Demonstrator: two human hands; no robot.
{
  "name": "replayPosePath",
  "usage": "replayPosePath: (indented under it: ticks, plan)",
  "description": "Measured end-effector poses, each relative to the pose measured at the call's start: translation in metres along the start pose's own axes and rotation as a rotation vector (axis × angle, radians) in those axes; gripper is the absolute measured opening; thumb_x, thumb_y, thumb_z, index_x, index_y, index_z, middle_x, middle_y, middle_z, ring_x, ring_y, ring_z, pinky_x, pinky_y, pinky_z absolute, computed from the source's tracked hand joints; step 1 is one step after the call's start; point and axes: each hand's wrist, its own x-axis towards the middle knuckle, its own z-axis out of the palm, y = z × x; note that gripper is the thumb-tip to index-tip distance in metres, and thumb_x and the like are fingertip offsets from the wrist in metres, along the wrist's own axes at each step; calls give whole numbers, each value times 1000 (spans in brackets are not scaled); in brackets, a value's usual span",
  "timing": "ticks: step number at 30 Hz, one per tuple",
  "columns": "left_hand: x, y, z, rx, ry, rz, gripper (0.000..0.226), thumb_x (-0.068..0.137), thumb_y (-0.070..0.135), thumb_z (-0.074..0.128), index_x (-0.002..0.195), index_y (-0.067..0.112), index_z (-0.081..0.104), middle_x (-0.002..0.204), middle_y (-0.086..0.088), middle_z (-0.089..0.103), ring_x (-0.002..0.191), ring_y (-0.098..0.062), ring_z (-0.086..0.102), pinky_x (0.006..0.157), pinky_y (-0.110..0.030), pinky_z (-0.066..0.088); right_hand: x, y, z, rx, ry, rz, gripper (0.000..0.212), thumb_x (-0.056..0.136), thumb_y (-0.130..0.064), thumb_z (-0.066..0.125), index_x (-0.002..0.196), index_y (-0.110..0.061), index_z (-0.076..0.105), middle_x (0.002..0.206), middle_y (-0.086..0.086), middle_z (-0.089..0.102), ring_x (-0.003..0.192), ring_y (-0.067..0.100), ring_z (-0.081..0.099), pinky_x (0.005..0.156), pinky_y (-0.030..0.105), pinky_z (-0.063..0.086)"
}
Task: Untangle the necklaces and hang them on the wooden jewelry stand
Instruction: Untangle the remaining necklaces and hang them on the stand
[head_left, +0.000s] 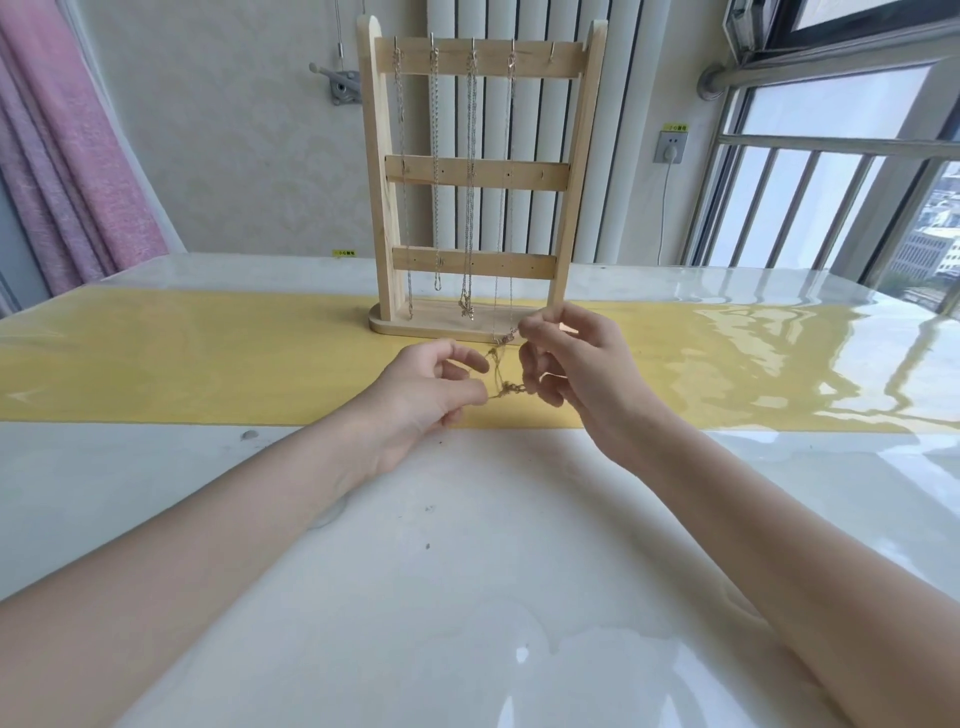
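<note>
Working knot in gold necklace (501, 371) just above desk (467, 545), in front of wooden jewelry stand (480, 171). Left hand (431, 387) grip pinches lower tangle, right hand (569, 364) grip pinches upper strand. 4 chains (470, 171) hang already. Next, I think: loosen loop gently, then hang on free hook (552, 50).

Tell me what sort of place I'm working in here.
Probably a room in a high-rise flat, not a workshop. A radiator stands behind the wooden stand, a pink curtain hangs on the left, and the barred window on the right looks down on city buildings.
</note>
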Motion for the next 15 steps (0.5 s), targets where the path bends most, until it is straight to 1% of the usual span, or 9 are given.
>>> replayPosePath:
  ticks: [1,3,6,8,10,12,14,15]
  plan:
    - [1,-1,1,33,40,20,21,84,-6,56,85,15,58,67,0,43,51,-11,38,56,-21,36,0,0,0,56,-10,38,17,95,-10,54,78,-11,50,50,-2,50,46,15,47,43,20,31]
    - [5,-2,3,-13,103,23,19,87,-3,52,81,14,57,61,1,38,43,-7,36,53,-20,36,1,0,1,143,-38,112,16,95,-11,54,79,-12,51,51,-3,48,47,13,48,45,19,32]
    - [8,-1,1,-274,151,-10,17,91,0,53,79,12,57,60,3,37,42,-4,35,56,-19,49,2,2,-2,152,-65,194,14,95,-13,54,81,-13,52,50,-5,46,45,11,47,45,17,32]
    - [9,2,1,-468,145,-15,17,92,-1,52,79,9,55,60,3,40,41,-4,34,54,-19,52,1,4,-2,127,-84,229,13,94,-14,54,81,-13,51,52,-4,46,45,11,44,43,16,31]
    - [7,4,2,-529,125,-13,16,93,1,51,80,9,54,62,3,40,38,-3,31,44,-15,45,0,4,-1,131,-103,239,14,95,-14,54,81,-13,51,54,-4,48,45,11,43,41,16,30]
    - [4,5,5,-430,101,-12,12,93,7,53,82,12,53,65,4,38,38,-3,30,36,-14,33,0,4,1,146,-115,225,15,96,-14,53,81,-14,50,57,-3,49,44,11,44,42,17,29]
    - [1,6,7,-334,63,-13,11,94,14,53,83,14,54,67,4,39,40,-4,29,35,-14,25,-1,3,2,174,-116,201,17,96,-14,52,80,-15,50,60,-2,50,45,11,46,45,18,29]
    - [0,6,7,-303,42,-16,13,94,17,52,82,14,55,68,4,39,41,-5,30,35,-14,23,-1,2,2,203,-112,189,16,96,-14,52,80,-15,50,60,-2,51,46,11,47,46,18,31]
